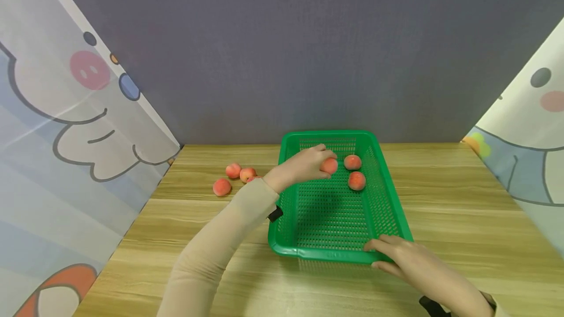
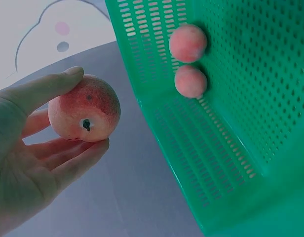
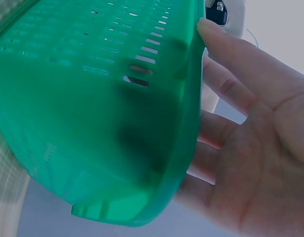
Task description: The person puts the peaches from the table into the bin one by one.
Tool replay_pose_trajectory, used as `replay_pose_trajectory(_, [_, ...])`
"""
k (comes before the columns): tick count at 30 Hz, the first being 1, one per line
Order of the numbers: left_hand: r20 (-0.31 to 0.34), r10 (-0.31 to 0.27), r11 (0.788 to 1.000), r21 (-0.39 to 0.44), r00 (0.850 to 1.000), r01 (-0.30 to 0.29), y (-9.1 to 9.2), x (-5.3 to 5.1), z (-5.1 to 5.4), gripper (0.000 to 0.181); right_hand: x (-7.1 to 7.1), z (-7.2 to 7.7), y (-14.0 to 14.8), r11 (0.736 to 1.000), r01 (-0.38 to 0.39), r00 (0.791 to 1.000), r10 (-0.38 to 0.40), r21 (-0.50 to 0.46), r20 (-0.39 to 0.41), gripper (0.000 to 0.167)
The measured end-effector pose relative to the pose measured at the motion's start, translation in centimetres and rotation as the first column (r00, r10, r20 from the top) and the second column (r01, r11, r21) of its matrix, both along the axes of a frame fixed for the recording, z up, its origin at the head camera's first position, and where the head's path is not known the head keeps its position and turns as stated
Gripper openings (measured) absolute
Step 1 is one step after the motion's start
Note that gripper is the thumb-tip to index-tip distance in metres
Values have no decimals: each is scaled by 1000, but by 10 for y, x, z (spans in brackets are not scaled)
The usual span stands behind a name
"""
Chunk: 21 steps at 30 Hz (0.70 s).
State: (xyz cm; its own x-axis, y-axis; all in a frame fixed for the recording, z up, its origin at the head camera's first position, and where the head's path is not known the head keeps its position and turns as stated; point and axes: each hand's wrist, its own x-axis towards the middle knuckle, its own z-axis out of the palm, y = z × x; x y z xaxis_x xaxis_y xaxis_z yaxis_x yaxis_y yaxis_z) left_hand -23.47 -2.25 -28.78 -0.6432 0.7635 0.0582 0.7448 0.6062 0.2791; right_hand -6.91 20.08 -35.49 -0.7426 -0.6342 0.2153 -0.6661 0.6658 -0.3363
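A green perforated basket [image 1: 332,255] stands on the table, with two peaches [image 1: 357,180] inside near its far right side. Over the basket's far left part, my left hand [image 1: 308,164] pinches a peach [image 1: 329,166]. The left wrist view shows that peach [image 2: 85,108] between the thumb and fingers of the left hand [image 2: 38,143], apart from the basket wall. At the basket's near right corner is my right hand [image 1: 410,261]. In the right wrist view, the thumb of the right hand [image 3: 255,143] lies on the rim [image 3: 191,113] and the fingers reach behind it.
Several more peaches [image 1: 222,187] lie on the wooden table [image 1: 176,219] left of the basket, one partly hidden by the left sleeve. A grey wall [image 1: 282,53] rises behind the table. Cartoon-printed panels [image 1: 48,111] stand at both sides.
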Motion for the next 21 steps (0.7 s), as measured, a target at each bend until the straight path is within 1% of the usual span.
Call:
replay_pose_trajectory(4, [4, -16, 1000, -11, 1000, 16, 10, 2, -1, 42, 0, -1, 1, 1000, -8, 1000, 8, -11, -23, 23])
replay_pose_trajectory(10, [-34, -38, 998, -60, 999, 36, 23, 5, -3, 43, 1, -2, 0, 1000, 3, 998, -3, -1, -56, 24])
replay_pose_trajectory(15, [-62, -65, 997, -37, 996, 63, 33, 7, -8, 40, 1, -2, 0, 1000, 10, 999, -10, 4, -54, 23])
replay_pose_trajectory(18, [-59, -69, 997, -37, 996, 66, 39, 7, -12, 42, 0, -2, 0, 1000, 0, 998, 0, -5, -63, 23])
replay_pose_trajectory(21, [-40, -67, 996, -60, 997, 64, 45, 8, -16, 41, -1, -3, 0, 1000, -10, 997, 9, -9, -72, 23])
